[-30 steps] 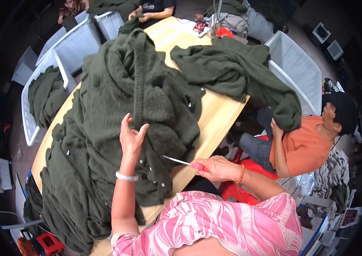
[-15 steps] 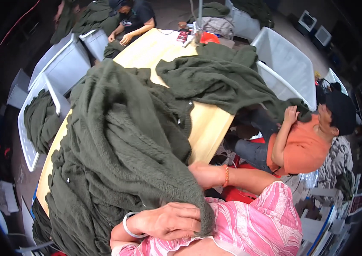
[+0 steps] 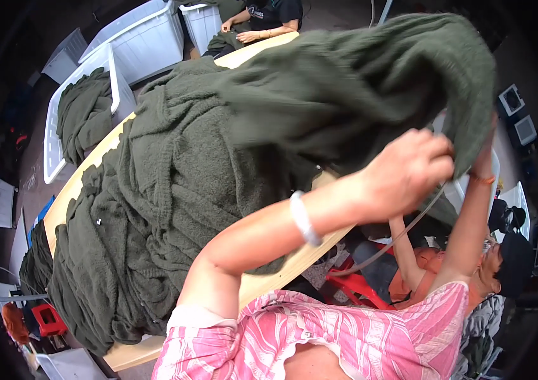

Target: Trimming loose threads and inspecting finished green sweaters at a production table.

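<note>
A dark green fleece garment (image 3: 370,82) is raised over the right side of the table, partly smeared by motion. My left hand (image 3: 411,168), with a white bracelet at the wrist, is closed in a fist on its hanging edge. Beside the same edge, farther right, is my right hand (image 3: 485,157), below which sits an orange bracelet. The cloth covers most of its fingers, so their grip does not show. Under the lifted part, a heap of the same dark green fleece (image 3: 199,164) spreads over the table, with ribbed bands visible in places.
The wooden table (image 3: 288,263) shows its pale edge near me. White bins (image 3: 136,41) stand at the far left, one holding green cloth (image 3: 85,111). A co-worker in orange (image 3: 417,266) sits close at right by a red stool (image 3: 354,288); another in black (image 3: 275,16) sits at the far end.
Both my hands have risen from near my chest to the upper right, and the garment has swung up with them. My view has shifted too. The lifted cloth now hides the table's right side.
</note>
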Demonstrator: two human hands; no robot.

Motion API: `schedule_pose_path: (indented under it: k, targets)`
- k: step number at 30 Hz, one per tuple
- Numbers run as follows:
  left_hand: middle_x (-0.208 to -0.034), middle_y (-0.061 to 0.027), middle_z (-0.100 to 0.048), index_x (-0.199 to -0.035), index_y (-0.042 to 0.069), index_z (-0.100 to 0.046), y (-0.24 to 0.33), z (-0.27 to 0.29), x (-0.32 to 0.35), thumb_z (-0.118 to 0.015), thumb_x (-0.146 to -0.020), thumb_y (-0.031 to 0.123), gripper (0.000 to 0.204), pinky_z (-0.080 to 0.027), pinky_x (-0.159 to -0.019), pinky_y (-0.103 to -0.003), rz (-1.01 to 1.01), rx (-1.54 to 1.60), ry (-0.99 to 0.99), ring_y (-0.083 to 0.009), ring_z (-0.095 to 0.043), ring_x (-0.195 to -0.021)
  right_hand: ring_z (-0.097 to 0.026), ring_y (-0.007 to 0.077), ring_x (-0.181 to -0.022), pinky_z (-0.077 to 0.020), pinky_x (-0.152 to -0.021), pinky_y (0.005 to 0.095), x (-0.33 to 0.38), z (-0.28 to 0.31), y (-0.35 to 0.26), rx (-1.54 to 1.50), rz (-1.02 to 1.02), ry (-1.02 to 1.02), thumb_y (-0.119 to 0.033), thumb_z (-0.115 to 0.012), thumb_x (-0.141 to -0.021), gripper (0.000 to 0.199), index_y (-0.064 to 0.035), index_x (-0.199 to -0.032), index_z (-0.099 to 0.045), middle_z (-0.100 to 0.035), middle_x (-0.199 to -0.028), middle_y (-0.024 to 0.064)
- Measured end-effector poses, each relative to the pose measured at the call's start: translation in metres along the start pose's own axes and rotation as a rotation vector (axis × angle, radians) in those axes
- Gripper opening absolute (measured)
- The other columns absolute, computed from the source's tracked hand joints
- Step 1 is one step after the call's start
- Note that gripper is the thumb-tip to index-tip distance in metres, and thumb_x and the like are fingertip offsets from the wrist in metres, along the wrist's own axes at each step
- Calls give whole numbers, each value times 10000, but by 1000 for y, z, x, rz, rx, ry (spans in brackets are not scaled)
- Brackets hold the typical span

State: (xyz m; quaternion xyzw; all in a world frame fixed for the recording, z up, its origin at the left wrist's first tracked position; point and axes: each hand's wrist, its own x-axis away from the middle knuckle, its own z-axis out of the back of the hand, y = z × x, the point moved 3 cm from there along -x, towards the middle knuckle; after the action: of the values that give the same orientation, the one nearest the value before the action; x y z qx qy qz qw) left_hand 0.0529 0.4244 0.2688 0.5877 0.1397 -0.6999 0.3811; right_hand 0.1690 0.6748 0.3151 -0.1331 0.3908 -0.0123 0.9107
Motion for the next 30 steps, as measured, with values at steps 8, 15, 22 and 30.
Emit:
schedule_pose_path:
  k: [8, 15, 22, 30]
  targets:
    - [-997, -168, -599, -915, 48, -622, -140, -30, 50, -728, -757, 55, 190, -494, -820, -448, 448, -62, 54, -377, -589, -931, -614, 209, -536, -484, -471, 362, 1, -96, 115, 75, -882, -185, -67, -487, -827, 377, -17, -1198, -529, -630, -732, 103]
    - [-1165, -142, -592, -1064, 93, -651, -116, 103, 176, -765, -742, 99, 341, -431, -935, -454, 628, -820, -52, -348, -548, -1119, -546, 125, -476, -475, -430, 294, 166, -200, 62, -372, -1307, -438, -162, -553, -951, 521, -65, -1431, -375, -568, -667, 52]
    - [-1259, -147, -561, -1277, 101, -569, -100, 279, 282, -737, -802, 158, 507, -405, -996, -428, 1152, -1270, -58, -324, -510, -1192, -567, 116, -541, -493, -484, 279, 162, -227, -28, -466, -1149, -605, -117, -574, -951, 540, -53, -1456, -395, -591, -700, 57]
    - [-875, -13, -659, -1062, 0, -636, -57, 311, 273, -791, -775, 126, 350, -492, -730, -250, 1335, -427, 198, -94, -589, -764, -588, 136, -586, -504, -558, 304, 118, -250, -92, -322, -737, -611, -153, -594, -946, 489, -42, -1401, -453, -600, -705, 71]
